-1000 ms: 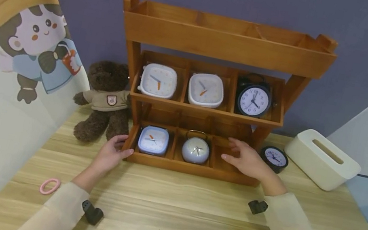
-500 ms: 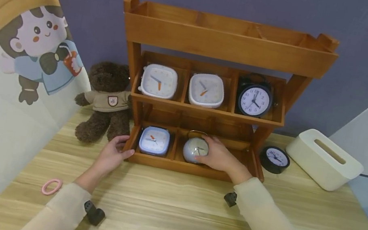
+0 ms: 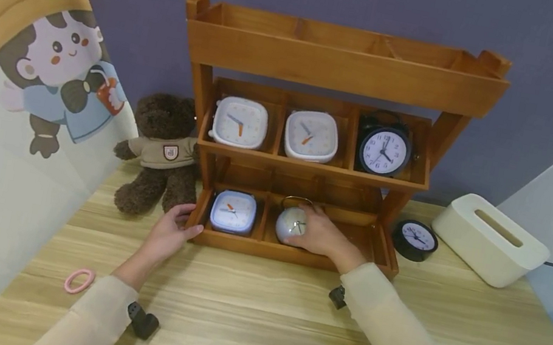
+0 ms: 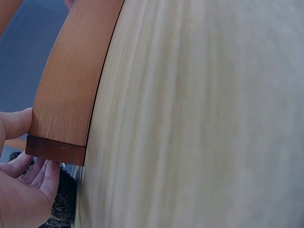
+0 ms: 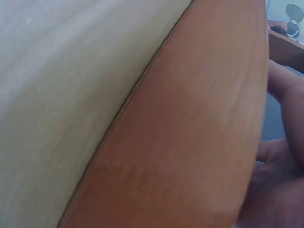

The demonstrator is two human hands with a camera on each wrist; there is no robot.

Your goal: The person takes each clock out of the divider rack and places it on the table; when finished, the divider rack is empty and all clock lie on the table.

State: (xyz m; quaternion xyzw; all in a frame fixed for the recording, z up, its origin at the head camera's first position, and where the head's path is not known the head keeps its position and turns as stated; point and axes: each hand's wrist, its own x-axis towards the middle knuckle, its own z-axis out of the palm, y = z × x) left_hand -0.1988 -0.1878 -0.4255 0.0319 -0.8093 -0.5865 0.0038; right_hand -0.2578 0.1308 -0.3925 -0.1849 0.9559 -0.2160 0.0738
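Note:
My right hand (image 3: 323,237) grips the right side of a small round alarm clock (image 3: 289,223) with a pale face and a thin top handle. This clock sits in the lower middle compartment of a brown wooden shelf (image 3: 344,72); its right part is hidden by the hand. Thumb in front and fingers at the side, my left hand (image 3: 169,234) holds the shelf's lower left corner, also seen in the left wrist view around the wooden corner (image 4: 57,149). Just right of that hand, a blue-rimmed square clock (image 3: 233,212) stands in the lower left compartment.
Two white square clocks (image 3: 240,123) and a black alarm clock (image 3: 384,151) fill the middle tier. Another black round clock (image 3: 415,240) and a cream tissue box (image 3: 489,241) lie to the right. A brown teddy bear (image 3: 160,155) and a pink ring (image 3: 79,281) are at left.
My right hand has moved left from the lower right compartment to the round alarm clock and taken hold of it. My left hand stays at the shelf corner.

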